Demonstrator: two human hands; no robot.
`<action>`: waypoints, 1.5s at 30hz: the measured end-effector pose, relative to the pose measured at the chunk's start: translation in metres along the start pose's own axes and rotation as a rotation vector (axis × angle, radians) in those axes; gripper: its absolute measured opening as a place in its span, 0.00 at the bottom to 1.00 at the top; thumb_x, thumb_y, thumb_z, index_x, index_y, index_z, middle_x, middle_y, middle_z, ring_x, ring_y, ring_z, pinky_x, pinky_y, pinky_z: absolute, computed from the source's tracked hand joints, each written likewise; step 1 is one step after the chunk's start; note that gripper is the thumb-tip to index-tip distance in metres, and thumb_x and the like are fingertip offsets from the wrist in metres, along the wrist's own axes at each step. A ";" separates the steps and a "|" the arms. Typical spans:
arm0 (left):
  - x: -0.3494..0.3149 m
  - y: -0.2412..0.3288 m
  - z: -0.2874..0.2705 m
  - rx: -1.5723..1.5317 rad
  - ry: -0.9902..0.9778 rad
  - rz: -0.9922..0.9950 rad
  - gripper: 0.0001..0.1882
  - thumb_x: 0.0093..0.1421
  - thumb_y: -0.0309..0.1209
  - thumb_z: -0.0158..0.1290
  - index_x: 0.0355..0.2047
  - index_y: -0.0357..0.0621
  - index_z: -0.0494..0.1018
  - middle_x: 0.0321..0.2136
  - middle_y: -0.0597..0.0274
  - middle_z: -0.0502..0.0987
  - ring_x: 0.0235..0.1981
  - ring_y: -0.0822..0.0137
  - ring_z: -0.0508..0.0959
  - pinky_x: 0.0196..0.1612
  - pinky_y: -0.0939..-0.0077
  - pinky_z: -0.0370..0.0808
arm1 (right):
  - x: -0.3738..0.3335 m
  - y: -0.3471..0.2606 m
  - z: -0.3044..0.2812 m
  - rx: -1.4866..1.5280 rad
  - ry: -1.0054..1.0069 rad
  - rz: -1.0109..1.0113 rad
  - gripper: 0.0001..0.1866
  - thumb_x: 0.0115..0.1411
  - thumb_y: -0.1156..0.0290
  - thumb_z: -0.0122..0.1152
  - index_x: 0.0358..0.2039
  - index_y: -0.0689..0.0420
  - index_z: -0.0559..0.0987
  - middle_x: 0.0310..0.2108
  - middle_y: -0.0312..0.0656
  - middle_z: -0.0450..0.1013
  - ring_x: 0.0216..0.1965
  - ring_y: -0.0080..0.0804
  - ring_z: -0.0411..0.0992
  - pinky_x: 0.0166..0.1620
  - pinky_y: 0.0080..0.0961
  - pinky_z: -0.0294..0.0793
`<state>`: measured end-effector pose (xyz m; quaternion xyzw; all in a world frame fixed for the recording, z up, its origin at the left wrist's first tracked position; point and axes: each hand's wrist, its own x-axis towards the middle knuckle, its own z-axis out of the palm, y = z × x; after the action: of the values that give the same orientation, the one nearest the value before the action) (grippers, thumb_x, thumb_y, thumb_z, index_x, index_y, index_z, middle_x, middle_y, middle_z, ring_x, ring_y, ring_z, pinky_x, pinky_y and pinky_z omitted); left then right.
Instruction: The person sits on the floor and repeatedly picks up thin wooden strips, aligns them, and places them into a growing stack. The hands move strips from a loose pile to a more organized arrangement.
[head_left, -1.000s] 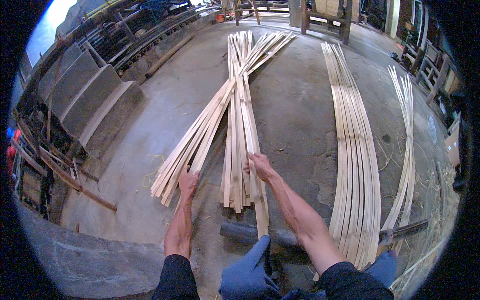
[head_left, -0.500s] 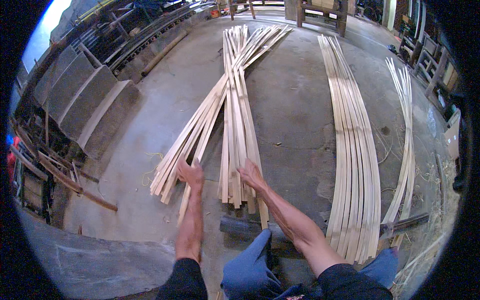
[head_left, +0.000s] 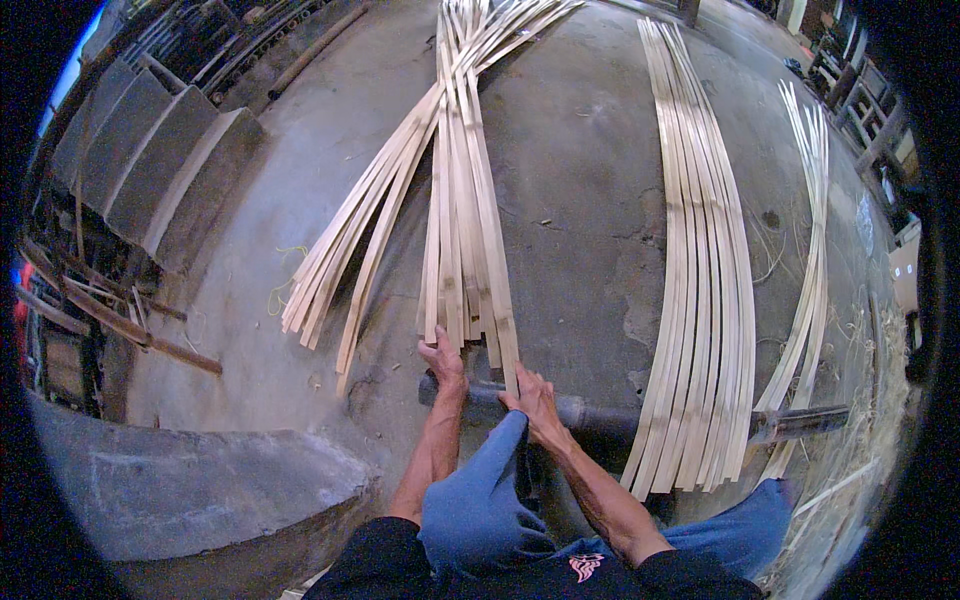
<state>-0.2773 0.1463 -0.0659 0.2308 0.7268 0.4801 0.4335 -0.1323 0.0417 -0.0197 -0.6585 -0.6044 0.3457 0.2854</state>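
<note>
A bundle of long pale bamboo strips (head_left: 462, 250) runs away from me along the floor. Across it, farther off, lies a second bundle of strips (head_left: 372, 205) fanning toward the left. My left hand (head_left: 443, 362) is closed at the near left corner of the middle bundle, thumb on top, its other fingers partly hidden. One strip on the bundle's right edge reaches nearer than the rest, and my right hand (head_left: 535, 408) grips its end just above my knee.
A wide row of strips (head_left: 695, 270) and a thinner bunch (head_left: 808, 220) lie on the right, their near parts over a dark pipe (head_left: 590, 415). Concrete steps (head_left: 165, 165) and wooden poles (head_left: 130, 325) stand left. A curved concrete slab (head_left: 200, 490) lies near left.
My left hand has left the left-hand fan and come to the middle bundle's near end. My right hand has slid nearer, to the long strip's end. The view has tipped downward.
</note>
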 end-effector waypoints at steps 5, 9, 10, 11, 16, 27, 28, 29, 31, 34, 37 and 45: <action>0.017 -0.010 0.017 -0.536 -0.076 -0.124 0.34 0.55 0.45 0.47 0.53 0.32 0.51 0.48 0.47 0.61 0.50 0.56 0.63 0.52 0.63 0.59 | 0.027 0.001 0.011 0.437 0.049 0.052 0.19 0.48 0.72 0.52 0.42 0.62 0.67 0.31 0.56 0.70 0.35 0.52 0.68 0.38 0.39 0.67; 0.021 0.005 0.008 -0.829 -0.286 -0.175 0.28 0.57 0.48 0.42 0.49 0.37 0.61 0.46 0.51 0.66 0.49 0.56 0.65 0.53 0.58 0.59 | 0.088 -0.014 0.003 0.511 0.101 -0.025 0.18 0.48 0.71 0.52 0.42 0.61 0.67 0.34 0.56 0.69 0.38 0.50 0.68 0.42 0.39 0.66; 0.018 0.010 0.005 -0.843 -0.304 -0.160 0.29 0.57 0.49 0.40 0.49 0.38 0.61 0.47 0.51 0.66 0.49 0.55 0.65 0.54 0.58 0.59 | 0.096 -0.017 -0.001 0.398 0.142 -0.054 0.19 0.48 0.71 0.53 0.42 0.60 0.67 0.35 0.55 0.68 0.39 0.50 0.66 0.42 0.40 0.65; 0.013 0.013 -0.001 -0.846 -0.309 -0.190 0.29 0.57 0.49 0.39 0.50 0.38 0.60 0.47 0.52 0.65 0.49 0.55 0.65 0.54 0.57 0.58 | 0.102 -0.017 -0.007 0.290 0.216 -0.122 0.20 0.47 0.71 0.54 0.43 0.59 0.67 0.37 0.54 0.66 0.41 0.49 0.65 0.43 0.41 0.64; -0.009 0.023 -0.008 -0.282 -0.057 -0.028 0.28 0.55 0.43 0.46 0.52 0.40 0.57 0.48 0.53 0.64 0.49 0.58 0.64 0.53 0.62 0.57 | 0.055 0.039 -0.082 -0.337 0.614 0.088 0.21 0.44 0.73 0.56 0.42 0.57 0.67 0.39 0.49 0.61 0.43 0.46 0.60 0.40 0.45 0.61; -0.195 -0.002 0.084 0.339 -1.398 -0.036 0.17 0.59 0.34 0.43 0.46 0.39 0.61 0.33 0.56 0.71 0.32 0.66 0.72 0.30 0.73 0.72 | 0.020 0.070 -0.131 -0.301 0.620 0.078 0.18 0.42 0.81 0.49 0.39 0.65 0.66 0.32 0.51 0.60 0.33 0.48 0.63 0.36 0.38 0.65; -0.188 0.006 0.084 0.294 -1.313 -0.064 0.14 0.60 0.33 0.42 0.43 0.39 0.62 0.29 0.57 0.70 0.27 0.67 0.71 0.27 0.74 0.71 | 0.023 0.061 -0.130 -0.264 0.611 0.021 0.19 0.43 0.81 0.49 0.39 0.65 0.66 0.32 0.51 0.60 0.32 0.48 0.64 0.36 0.39 0.65; -0.181 0.015 0.082 0.255 -1.236 -0.095 0.11 0.60 0.33 0.41 0.40 0.40 0.63 0.25 0.59 0.70 0.23 0.68 0.70 0.23 0.75 0.70 | 0.025 0.053 -0.129 -0.165 0.611 -0.079 0.19 0.46 0.77 0.53 0.41 0.64 0.68 0.33 0.50 0.61 0.33 0.44 0.65 0.37 0.37 0.66; -0.166 0.035 0.074 0.232 -1.075 -0.189 0.08 0.60 0.31 0.39 0.35 0.40 0.65 0.18 0.61 0.70 0.13 0.71 0.68 0.16 0.77 0.67 | 0.039 0.044 -0.132 -0.033 0.511 -0.006 0.18 0.47 0.74 0.55 0.42 0.63 0.69 0.34 0.50 0.62 0.34 0.42 0.66 0.38 0.35 0.66; -0.146 0.071 0.046 0.003 -0.807 0.097 0.11 0.61 0.39 0.41 0.30 0.45 0.66 0.15 0.68 0.67 0.11 0.79 0.64 0.13 0.84 0.63 | 0.047 0.050 -0.138 0.119 0.594 0.045 0.17 0.50 0.69 0.56 0.41 0.62 0.72 0.36 0.49 0.63 0.35 0.39 0.66 0.40 0.32 0.67; -0.124 0.118 0.024 0.023 -0.643 0.373 0.13 0.61 0.40 0.41 0.26 0.45 0.66 0.14 0.70 0.65 0.11 0.81 0.62 0.13 0.86 0.59 | 0.033 0.074 -0.149 -0.154 0.702 0.088 0.19 0.49 0.69 0.56 0.42 0.63 0.71 0.36 0.49 0.63 0.38 0.41 0.65 0.42 0.33 0.66; -0.046 0.174 0.043 0.013 -0.520 0.555 0.13 0.60 0.35 0.41 0.32 0.37 0.69 0.13 0.67 0.67 0.12 0.78 0.66 0.13 0.83 0.63 | -0.012 0.098 -0.139 -0.564 0.555 0.354 0.22 0.46 0.71 0.55 0.44 0.62 0.66 0.39 0.48 0.60 0.43 0.44 0.60 0.46 0.42 0.60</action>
<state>-0.2309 0.2084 0.1022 0.5356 0.5054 0.5003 0.4555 0.0375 0.0255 -0.0129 -0.8724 -0.4531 0.0203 0.1822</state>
